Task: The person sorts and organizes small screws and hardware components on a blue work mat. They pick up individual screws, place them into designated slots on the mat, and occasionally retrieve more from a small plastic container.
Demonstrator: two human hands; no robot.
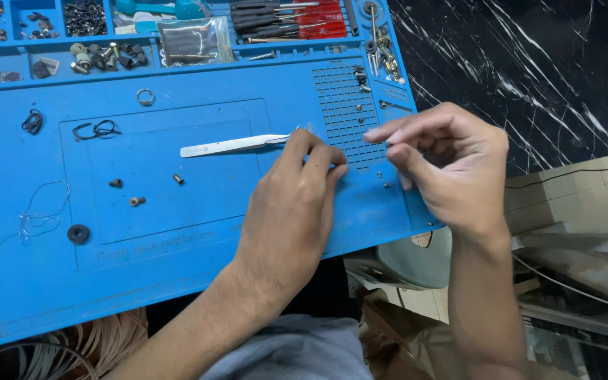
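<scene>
My left hand (291,211) rests on the blue work mat (198,281), fingers curled at the tip end of the silver tweezers (230,145) and touching them. My right hand (445,165) hovers beside it at the mat's right edge, thumb and forefinger pinched together near a small clear piece (309,128); what they pinch is too small to tell. Small screws (177,179) and a nut (115,183) lie loose on the mat left of my left hand.
The mat's top trays hold screws, small parts (100,58), a plastic bag (190,39) and red-handled screwdrivers (297,20). A black washer (78,233), thin wire (36,214), a metal ring (145,97) and black clips (95,129) lie on the mat. Dark marble lies right.
</scene>
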